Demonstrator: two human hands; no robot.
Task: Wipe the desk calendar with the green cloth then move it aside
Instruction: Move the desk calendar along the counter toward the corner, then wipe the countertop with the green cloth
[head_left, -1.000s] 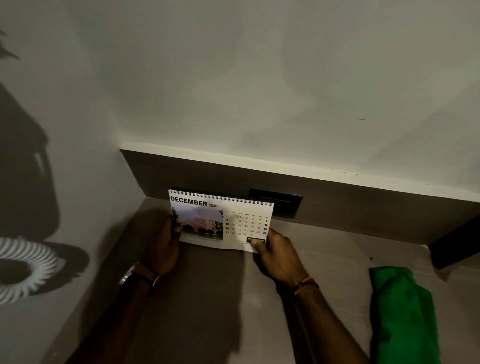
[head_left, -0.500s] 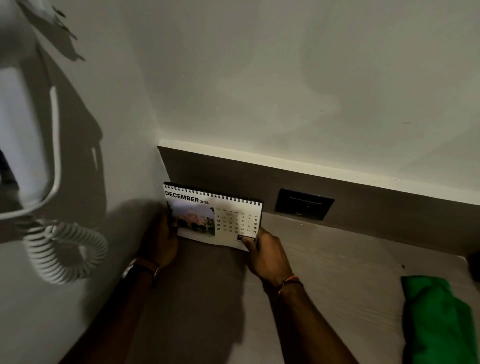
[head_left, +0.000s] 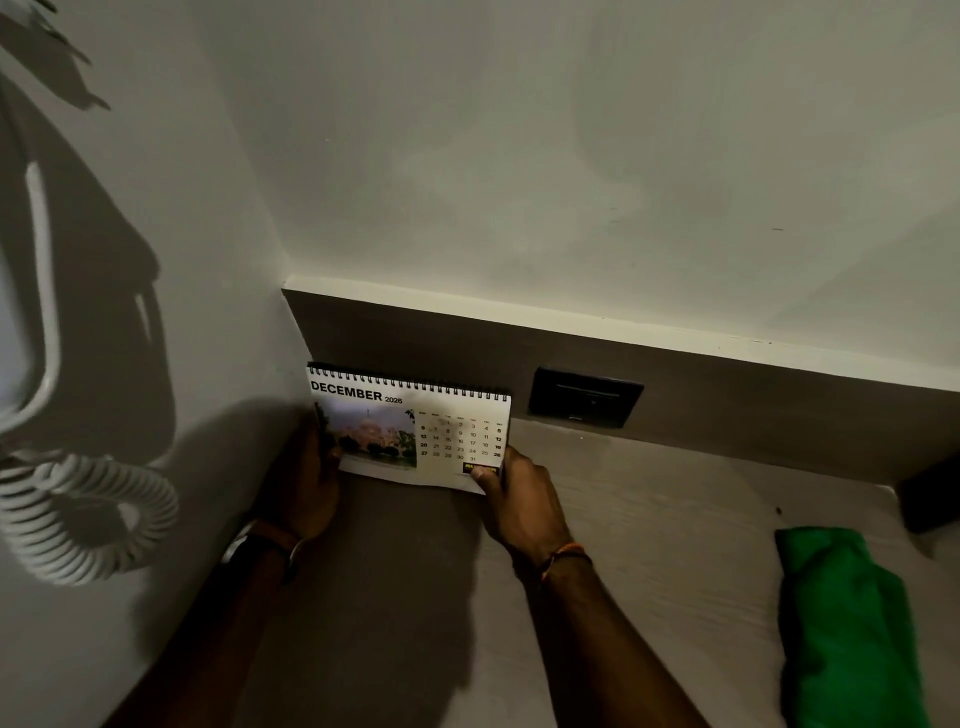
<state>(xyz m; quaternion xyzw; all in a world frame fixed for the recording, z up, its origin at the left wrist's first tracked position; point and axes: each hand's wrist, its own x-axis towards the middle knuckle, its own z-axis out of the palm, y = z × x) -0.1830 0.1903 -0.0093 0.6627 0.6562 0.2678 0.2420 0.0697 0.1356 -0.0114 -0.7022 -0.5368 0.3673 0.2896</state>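
Observation:
The desk calendar (head_left: 410, 426), spiral-bound and open at December, stands in the far left corner of the desk, close to the side wall and the back panel. My left hand (head_left: 306, 483) grips its left edge, thumb over the picture. My right hand (head_left: 519, 499) holds its lower right corner, thumb on the page. The green cloth (head_left: 847, 623) lies crumpled on the desk at the right, well apart from both hands.
A dark socket plate (head_left: 584, 397) sits in the brown back panel (head_left: 753, 405) just right of the calendar. A white coiled cord (head_left: 88, 519) and handset hang on the left wall. A dark object (head_left: 930, 493) stands at the far right of the desk (head_left: 649, 545).
Both hands have carried the calendar leftward into the corner, away from the socket plate. The view swung left, bringing the coiled cord into sight. The cloth has not moved.

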